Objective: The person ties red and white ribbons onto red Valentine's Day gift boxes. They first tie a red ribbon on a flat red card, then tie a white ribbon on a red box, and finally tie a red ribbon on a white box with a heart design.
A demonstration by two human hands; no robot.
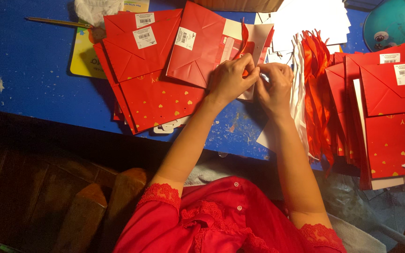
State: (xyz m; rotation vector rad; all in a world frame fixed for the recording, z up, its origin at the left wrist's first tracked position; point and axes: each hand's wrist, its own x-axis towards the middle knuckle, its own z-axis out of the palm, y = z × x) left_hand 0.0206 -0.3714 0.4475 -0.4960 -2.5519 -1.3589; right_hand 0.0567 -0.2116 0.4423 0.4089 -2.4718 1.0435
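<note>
A folded red paper gift bag [201,47] lies flat on the blue table [29,70], its white inner top edge toward my hands. My left hand [232,78] pinches a red ribbon [245,36] at the bag's open end. My right hand [276,84] is closed beside it, fingers touching the left hand and the same ribbon end. What the fingertips hold exactly is hidden between the two hands.
A stack of flat red bags with gold hearts [148,75] lies to the left. Another stack [390,112] sits at the right, with a bundle of red ribbons [317,89] beside it. White sheets [310,18] lie at the back. A yellow card [83,58] lies far left.
</note>
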